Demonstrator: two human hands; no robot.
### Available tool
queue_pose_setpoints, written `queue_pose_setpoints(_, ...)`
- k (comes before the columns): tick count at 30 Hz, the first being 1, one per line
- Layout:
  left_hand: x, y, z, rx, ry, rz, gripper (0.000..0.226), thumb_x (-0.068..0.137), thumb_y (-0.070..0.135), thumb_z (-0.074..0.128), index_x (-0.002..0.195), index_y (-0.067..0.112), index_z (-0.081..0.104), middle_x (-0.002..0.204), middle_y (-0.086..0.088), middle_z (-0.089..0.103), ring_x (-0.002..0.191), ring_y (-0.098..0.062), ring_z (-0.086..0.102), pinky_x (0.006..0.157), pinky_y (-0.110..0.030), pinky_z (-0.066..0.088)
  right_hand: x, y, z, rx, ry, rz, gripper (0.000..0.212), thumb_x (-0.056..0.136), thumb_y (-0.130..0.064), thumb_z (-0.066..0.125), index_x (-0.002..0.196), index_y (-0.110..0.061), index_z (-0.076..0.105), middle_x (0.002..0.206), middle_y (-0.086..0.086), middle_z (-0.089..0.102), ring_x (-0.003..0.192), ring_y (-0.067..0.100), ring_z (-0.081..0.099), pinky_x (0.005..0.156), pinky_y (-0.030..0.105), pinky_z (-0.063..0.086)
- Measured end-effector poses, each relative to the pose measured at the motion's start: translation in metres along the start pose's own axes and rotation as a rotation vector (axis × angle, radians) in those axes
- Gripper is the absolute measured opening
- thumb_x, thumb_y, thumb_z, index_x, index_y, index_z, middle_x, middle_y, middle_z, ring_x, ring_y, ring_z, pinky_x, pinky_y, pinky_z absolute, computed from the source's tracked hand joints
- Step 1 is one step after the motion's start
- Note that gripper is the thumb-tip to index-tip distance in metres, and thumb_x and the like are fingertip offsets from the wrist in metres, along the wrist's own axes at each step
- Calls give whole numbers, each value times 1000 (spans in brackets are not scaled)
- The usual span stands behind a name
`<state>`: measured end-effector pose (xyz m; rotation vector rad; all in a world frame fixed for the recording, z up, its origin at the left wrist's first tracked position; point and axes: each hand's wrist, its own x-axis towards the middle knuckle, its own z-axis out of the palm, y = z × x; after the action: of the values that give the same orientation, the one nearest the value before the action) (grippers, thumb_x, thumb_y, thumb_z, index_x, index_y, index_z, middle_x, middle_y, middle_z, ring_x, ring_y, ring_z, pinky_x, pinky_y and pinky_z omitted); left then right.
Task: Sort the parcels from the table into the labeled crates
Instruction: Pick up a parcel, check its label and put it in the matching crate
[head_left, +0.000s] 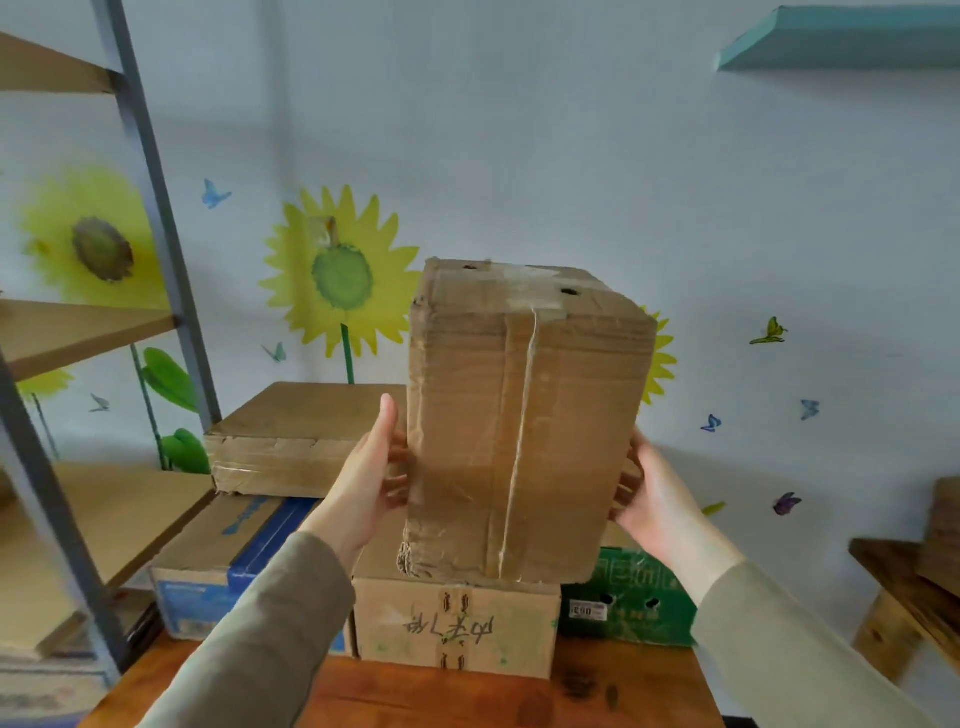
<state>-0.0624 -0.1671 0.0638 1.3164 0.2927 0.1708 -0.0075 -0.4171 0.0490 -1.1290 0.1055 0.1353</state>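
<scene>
Both hands hold one tall parcel upright above the table.
Left hand (371, 467) and right hand (654, 488) press flat, fingers spread, against opposite sides of the taped cardboard parcel (519, 426), lifted over four other boxes: one brown (291, 441) on one blue (228, 566), one handwritten (457, 623), one green (634, 603), all on the wooden table (395, 696).

Green box (631, 597) label – print too small to read.
</scene>
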Motion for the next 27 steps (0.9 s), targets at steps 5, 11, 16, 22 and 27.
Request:
queue_pose_setpoints(5, 2, -6, -2, -5, -30, 40, 47, 92, 60, 36, 106, 25, 65, 86, 1, 63, 81, -18, 56, 81, -38, 48, 8, 3, -1, -75, -67, -37, 14, 96, -19, 53, 106, -22, 62, 73, 3, 61, 70, 20, 54, 66, 38, 46)
queue_pose_setpoints(11, 3, -7, -14, -88, -48, 53, 35, 96, 45, 43, 91, 21, 68, 80, 1, 68, 82, -20, 56, 80, -38, 45, 8, 5, -6, -116, -151, 30, 27, 97, -9, 44, 120, -10, 58, 111, 23, 61, 101, 33, 56, 97, 55, 40)
queue_pose_setpoints(16, 2, -5, -17, -155, 25, 36, 58, 91, 45, 52, 137, 12, 43, 127, -7, 59, 99, -18, 60, 72, -31, 48, 9, 7, 0, -90, -220, 84, 34, 99, -24, 41, 88, -16, 72, 99, 14, 72, 85, 25, 65, 81, 37, 49)
queue_pose_setpoints(22, -5, -7, -22, -89, 29, 56, 23, 99, 24, 45, 104, 7, 59, 86, -4, 63, 75, -16, 57, 65, -29, 44, 12, 13, -6, -204, -390, 67, 39, 98, -17, 43, 79, -15, 78, 89, 12, 71, 76, 22, 69, 68, 33, 54)
queue_pose_setpoints(27, -14, 1, -37, 108, -88, 30, 23, 94, 13, 47, 101, 9, 69, 82, -7, 66, 78, -22, 55, 79, -38, 43, 13, 11, -11, -240, -341, 112, 24, 97, -24, 48, 88, -2, 53, 80, 18, 50, 69, 24, 51, 64, 30, 50)
